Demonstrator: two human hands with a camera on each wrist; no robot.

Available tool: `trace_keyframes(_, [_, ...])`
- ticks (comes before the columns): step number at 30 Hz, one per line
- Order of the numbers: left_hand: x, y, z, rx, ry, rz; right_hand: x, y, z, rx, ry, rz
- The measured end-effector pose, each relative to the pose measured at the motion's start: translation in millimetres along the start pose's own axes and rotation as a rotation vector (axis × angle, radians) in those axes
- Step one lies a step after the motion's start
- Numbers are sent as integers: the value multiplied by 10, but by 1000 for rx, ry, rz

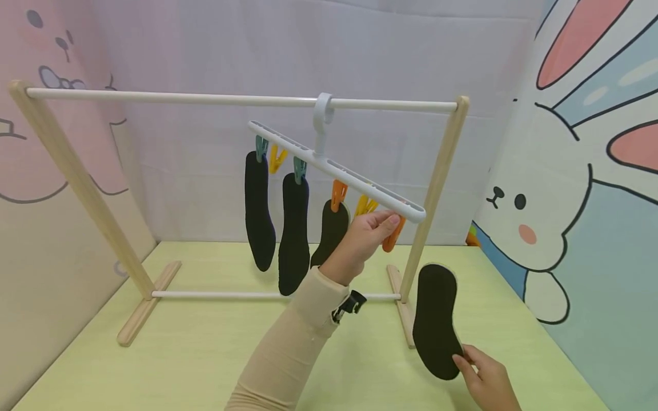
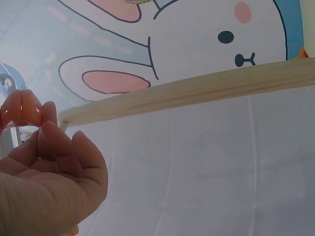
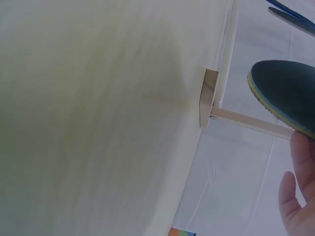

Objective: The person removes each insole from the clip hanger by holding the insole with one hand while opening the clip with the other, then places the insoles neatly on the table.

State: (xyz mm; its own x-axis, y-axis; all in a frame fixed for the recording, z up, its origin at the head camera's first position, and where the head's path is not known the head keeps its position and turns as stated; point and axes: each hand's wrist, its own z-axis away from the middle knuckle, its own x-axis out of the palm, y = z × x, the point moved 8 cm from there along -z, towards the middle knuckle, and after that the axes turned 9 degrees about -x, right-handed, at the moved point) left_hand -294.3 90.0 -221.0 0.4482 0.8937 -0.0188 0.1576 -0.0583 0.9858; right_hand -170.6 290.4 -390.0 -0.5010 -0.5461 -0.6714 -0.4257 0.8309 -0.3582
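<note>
Black insole (image 1: 436, 319) is pinched near its lower end by R hand (image 1: 490, 381), over table (image 1: 205, 357); orange clip (image 1: 393, 236) apparently pinched by L hand (image 1: 362, 242) (part-hidden). Insole prob. light, bendy; best held by edge.

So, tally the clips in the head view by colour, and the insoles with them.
Green clips: 2
Yellow clips: 2
Orange clips: 2
Insoles: 4 (3 hanging, 1 in the right hand)
Total: 10
</note>
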Motion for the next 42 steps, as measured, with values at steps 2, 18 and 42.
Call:
trace_keyframes(2, [-2, 0, 5, -4, 0, -1, 0, 4, -2, 10, -11, 3])
trace_keyframes(18, [-24, 17, 19, 2, 9, 4, -42, 74, -29, 2, -46, 36])
trace_keyframes(42, [-19, -7, -2, -19, 15, -18, -45, 241, -49, 252, -334, 73])
